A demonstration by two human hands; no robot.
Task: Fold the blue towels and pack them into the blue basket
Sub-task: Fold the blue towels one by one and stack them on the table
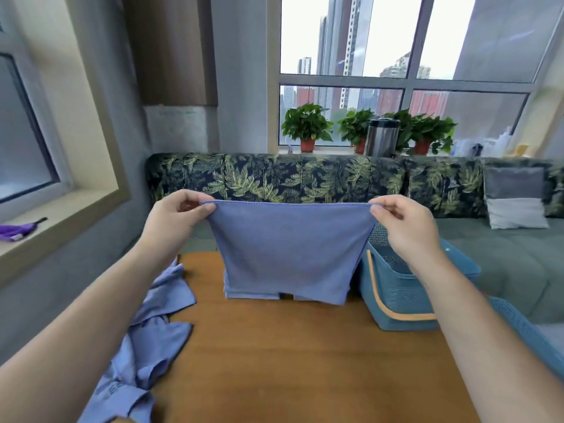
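1. The room has a leaf-print sofa [274, 178] under a large window with potted plants on the sill. A wooden counter [305, 361] fills the lower middle of the frame.
2. The left hand [174, 218] and right hand [406, 227] each pinch one top corner of a blue towel [290, 248] between thumb and curled fingers, holding it stretched in the air at frame centre.
3. Its top edge runs level from left to right. The cloth hangs down, its lower edge just over what looks like a stack of folded towels [253, 296] on the counter.
4. The blue basket [396, 288] stands at the counter's right edge, just beside the hanging towel and below the right hand, the nearer hand to it.
5. A heap of unfolded towels [146, 340] lies at lower left, under the left forearm.
6. The held towel seems spread for folding and not yet folded. Once folded, packing it would mean carrying it toward the right of the frame.
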